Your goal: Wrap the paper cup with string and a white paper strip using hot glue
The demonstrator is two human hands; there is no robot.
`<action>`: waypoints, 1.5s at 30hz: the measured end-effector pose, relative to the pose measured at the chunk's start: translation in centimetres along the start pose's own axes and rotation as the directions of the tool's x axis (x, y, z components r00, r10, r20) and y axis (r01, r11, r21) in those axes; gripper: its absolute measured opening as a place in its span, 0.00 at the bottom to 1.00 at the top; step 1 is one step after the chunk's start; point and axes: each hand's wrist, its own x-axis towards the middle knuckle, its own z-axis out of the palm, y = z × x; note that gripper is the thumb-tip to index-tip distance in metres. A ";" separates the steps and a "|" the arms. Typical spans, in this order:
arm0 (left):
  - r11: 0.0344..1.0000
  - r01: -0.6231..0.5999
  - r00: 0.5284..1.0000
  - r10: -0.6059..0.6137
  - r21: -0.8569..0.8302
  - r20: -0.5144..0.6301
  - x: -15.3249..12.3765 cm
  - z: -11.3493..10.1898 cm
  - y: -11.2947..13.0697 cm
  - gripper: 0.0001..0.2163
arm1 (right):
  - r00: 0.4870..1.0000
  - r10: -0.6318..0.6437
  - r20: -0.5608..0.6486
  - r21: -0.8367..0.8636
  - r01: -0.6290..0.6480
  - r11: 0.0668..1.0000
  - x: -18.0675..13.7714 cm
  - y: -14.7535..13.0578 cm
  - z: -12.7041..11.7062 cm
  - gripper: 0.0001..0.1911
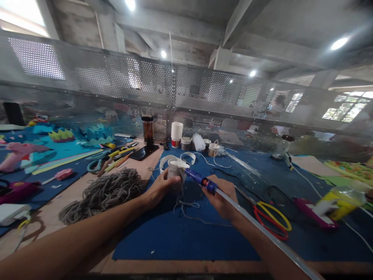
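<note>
My left hand [159, 188] is wrapped round a small white paper cup [176, 171] held just above the blue mat [180, 233]. My right hand [223, 198] grips a blue and purple glue gun [201, 180] with a long clear glue stick [262, 229] trailing back over my forearm. The gun's nozzle touches the cup's rim on its right side. A thin grey yarn strand [188, 206] lies on the mat below the cup.
A pile of grey yarn [107, 192] lies left of my left arm. Red and yellow scissors [271, 219] lie right of my right hand. Stacked white cups [176, 134], tape rolls and a dark jar [148, 129] stand by the perforated metal screen [204, 93]. Coloured foam shapes sit far left.
</note>
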 end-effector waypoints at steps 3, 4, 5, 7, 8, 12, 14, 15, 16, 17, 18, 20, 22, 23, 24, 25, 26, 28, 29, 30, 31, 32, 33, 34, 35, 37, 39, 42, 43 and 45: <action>1.000 -0.014 1.000 0.014 -0.002 0.011 0.0 0.0 0.0 0.22 | 1.000 0.004 0.000 -0.003 -0.004 1.000 0.0 0.1 0.1 0.08; 1.000 -0.012 1.000 0.012 -0.005 0.010 0.0 0.0 0.0 0.22 | 1.000 0.003 -0.002 -0.007 -0.003 1.000 -0.1 0.2 0.2 0.08; 1.000 -0.006 1.000 0.006 -0.005 0.006 0.0 -0.1 0.0 0.22 | 1.000 -0.001 -0.004 -0.012 0.001 1.000 -0.1 0.3 0.2 0.08; 1.000 0.008 1.000 -0.008 -0.001 -0.004 0.0 -0.1 0.0 0.22 | 1.000 -0.007 -0.011 -0.021 0.007 1.000 -0.1 0.4 0.3 0.08; 1.000 0.010 1.000 -0.010 0.003 -0.007 0.0 -0.2 0.0 0.22 | 1.000 -0.009 -0.016 -0.024 0.009 1.000 -0.1 0.4 0.3 0.08; 1.000 0.004 1.000 -0.004 0.006 -0.009 0.1 -0.3 -0.1 0.23 | 1.000 -0.010 -0.021 -0.015 0.010 1.000 -0.1 0.5 0.3 0.08; 1.000 0.015 1.000 -0.015 0.004 -0.011 0.1 -0.4 -0.1 0.23 | 1.000 -0.018 -0.015 -0.007 0.018 1.000 -0.1 0.5 0.2 0.08; 1.000 0.021 1.000 -0.021 0.004 -0.012 0.1 -0.4 -0.1 0.23 | 1.000 -0.020 -0.016 -0.010 0.020 1.000 -0.1 0.5 0.2 0.08; 1.000 0.024 1.000 -0.024 0.003 -0.011 0.1 -0.4 -0.1 0.23 | 1.000 -0.021 -0.016 -0.015 0.021 1.000 -0.1 0.5 0.2 0.08; 1.000 0.025 1.000 -0.025 0.001 -0.010 0.1 -0.3 -0.1 0.23 | 1.000 -0.020 -0.017 -0.021 0.019 1.000 -0.1 0.5 0.2 0.08; 1.000 0.024 1.000 -0.024 0.000 -0.009 0.1 -0.3 0.0 0.23 | 1.000 -0.019 -0.018 -0.029 0.018 0.999 -0.1 0.5 0.2 0.07; 1.000 0.024 1.000 -0.024 0.002 -0.010 0.1 -0.3 0.0 0.23 | 1.000 -0.019 -0.020 -0.038 0.019 0.999 -0.1 0.6 0.2 0.07; 1.000 0.024 1.000 -0.024 0.004 -0.015 0.1 -0.2 0.1 0.23 | 1.000 -0.021 -0.021 -0.045 0.020 0.999 -0.1 0.6 0.3 0.07; 1.000 0.022 1.000 -0.022 0.005 -0.015 0.0 -0.2 0.1 0.23 | 0.999 -0.023 -0.023 -0.049 0.022 0.999 -0.1 0.6 0.3 0.07; 1.000 0.022 1.000 -0.022 0.007 -0.009 0.0 -0.2 0.2 0.22 | 0.999 -0.024 -0.024 -0.052 0.022 0.998 -0.1 0.7 0.3 0.07; 1.000 0.022 1.000 -0.022 0.010 -0.004 0.0 -0.2 0.2 0.22 | 0.999 -0.022 -0.023 -0.052 0.021 0.998 -0.1 0.7 0.3 0.07; 1.000 0.023 1.000 -0.023 0.013 0.002 -0.1 -0.3 0.2 0.21 | 1.000 -0.020 -0.021 -0.049 0.019 0.999 -0.1 0.7 0.3 0.07; 1.000 0.026 1.000 -0.026 0.016 -0.002 -0.1 -0.3 0.3 0.21 | 1.000 -0.012 -0.018 -0.040 0.011 0.999 -0.1 0.7 0.3 0.08; 1.000 0.027 1.000 -0.027 0.015 -0.003 -0.1 -0.4 0.3 0.21 | 1.000 -0.007 -0.019 -0.038 0.006 0.999 -0.1 0.7 0.3 0.08; 1.000 0.028 1.000 -0.028 0.013 -0.001 -0.1 -0.4 0.3 0.21 | 1.000 -0.003 -0.021 -0.038 0.002 0.999 -0.1 0.7 0.3 0.08; 1.000 0.027 1.000 -0.027 0.012 0.004 -0.1 -0.4 0.3 0.21 | 1.000 0.000 -0.023 -0.039 -0.001 0.999 -0.1 0.7 0.3 0.08; 1.000 0.027 1.000 -0.027 0.011 0.011 -0.1 -0.4 0.3 0.21 | 1.000 0.000 -0.028 -0.042 -0.001 0.999 -0.1 0.7 0.3 0.08; 1.000 0.025 1.000 -0.026 0.010 0.014 -0.1 -0.5 0.3 0.21 | 1.000 -0.003 -0.031 -0.044 0.002 0.999 -0.1 0.7 0.3 0.07; 1.000 0.026 1.000 -0.026 0.008 0.014 -0.1 -0.5 0.3 0.21 | 0.999 -0.008 -0.035 -0.045 0.006 0.999 -0.1 0.7 0.3 0.07; 1.000 0.027 1.000 -0.027 0.003 0.011 -0.1 -0.5 0.3 0.21 | 0.999 -0.014 -0.040 -0.047 0.012 0.999 -0.1 0.8 0.3 0.08; 0.999 0.031 1.000 -0.031 -0.009 0.002 0.0 -0.5 0.2 0.20 | 0.998 -0.031 -0.049 -0.050 0.028 0.998 -0.1 0.8 0.4 0.08; 0.999 0.039 0.999 -0.039 -0.021 0.004 0.0 -0.6 0.2 0.20 | 0.998 -0.042 -0.056 -0.052 0.039 0.998 0.0 0.9 0.4 0.08; 0.999 0.046 0.999 -0.046 -0.026 0.014 0.0 -0.6 0.1 0.20 | 0.997 -0.054 -0.063 -0.054 0.050 0.997 0.0 0.9 0.4 0.07; 0.999 0.048 0.999 -0.048 -0.025 0.015 -0.1 -0.7 0.1 0.20 | 0.996 -0.055 -0.065 -0.059 0.051 0.997 0.0 0.9 0.3 0.07; 0.998 0.052 0.999 -0.051 -0.026 0.012 -0.1 -0.7 0.1 0.20 | 0.996 -0.055 -0.070 -0.074 0.050 0.996 0.0 0.8 0.3 0.07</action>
